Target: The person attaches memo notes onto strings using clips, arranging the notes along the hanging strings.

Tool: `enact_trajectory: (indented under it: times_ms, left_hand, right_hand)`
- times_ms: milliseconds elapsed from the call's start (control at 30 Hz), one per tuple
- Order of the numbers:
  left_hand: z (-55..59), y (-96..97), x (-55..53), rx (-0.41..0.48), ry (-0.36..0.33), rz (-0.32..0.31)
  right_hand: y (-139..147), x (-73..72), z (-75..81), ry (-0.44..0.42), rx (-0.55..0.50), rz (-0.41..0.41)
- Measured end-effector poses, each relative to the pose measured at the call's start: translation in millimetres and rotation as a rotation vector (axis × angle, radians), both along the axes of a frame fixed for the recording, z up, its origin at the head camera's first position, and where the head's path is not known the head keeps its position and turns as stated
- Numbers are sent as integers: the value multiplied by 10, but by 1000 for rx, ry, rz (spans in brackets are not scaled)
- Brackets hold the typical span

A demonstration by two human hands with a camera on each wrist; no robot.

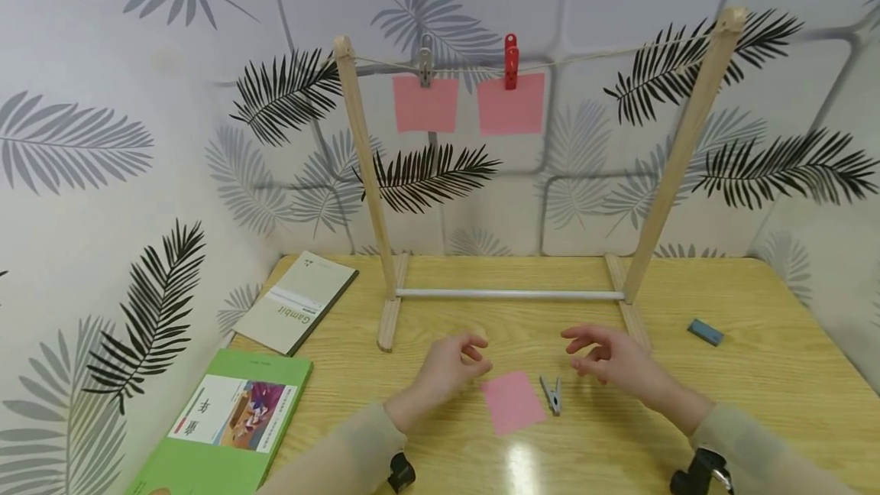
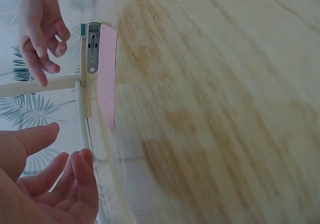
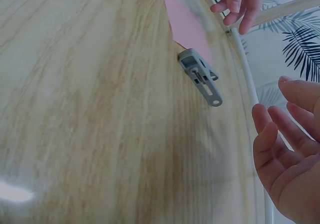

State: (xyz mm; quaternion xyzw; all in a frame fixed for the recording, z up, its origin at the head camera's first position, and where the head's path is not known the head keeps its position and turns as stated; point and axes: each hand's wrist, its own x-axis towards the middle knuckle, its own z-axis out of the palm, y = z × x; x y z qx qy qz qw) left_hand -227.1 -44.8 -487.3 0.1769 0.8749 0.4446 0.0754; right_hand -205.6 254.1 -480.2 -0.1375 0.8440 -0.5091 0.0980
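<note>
A pink square of paper (image 1: 513, 402) lies on the table between the two hands. Just right of it is a grey clothespin (image 1: 553, 394), its handles spread; the right wrist view shows the clothespin (image 3: 200, 76) beside the paper's edge (image 3: 187, 24). My left hand (image 1: 452, 365) hovers at the paper's upper left, fingers loosely bent and holding nothing. To the right of the clothespin, my right hand (image 1: 612, 361) is also in the air with relaxed fingers and nothing in them. Both palms face inward.
Behind the hands stands a wooden frame (image 1: 660, 197) with a string; a grey clothespin (image 1: 425, 63) and a red clothespin (image 1: 511, 63) each hold a pink paper (image 1: 510, 109) there. Left are a notebook (image 1: 299, 300) and a green book (image 1: 227, 411). A blue eraser-like block (image 1: 705, 331) lies right.
</note>
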Motion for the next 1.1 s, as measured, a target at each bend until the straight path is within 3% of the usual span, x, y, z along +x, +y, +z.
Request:
enact_trajectory:
  times_ms: [267, 433, 633, 1100]
  left_hand:
    - [-5, 31, 69, -21, -49, -6]
    - [-48, 35, 78, -70, -39, -12]
    - [-75, 45, 83, -128, -26, -10]
    - [-89, 65, 110, -158, -49, -8]
  right_hand:
    - [-2, 5, -109, 2, 21, 22]
    - [-10, -9, -153, 44, 50, 44]
    - [-14, -11, -178, 31, 71, 70]
    - [-54, 9, -272, 17, 109, 104]
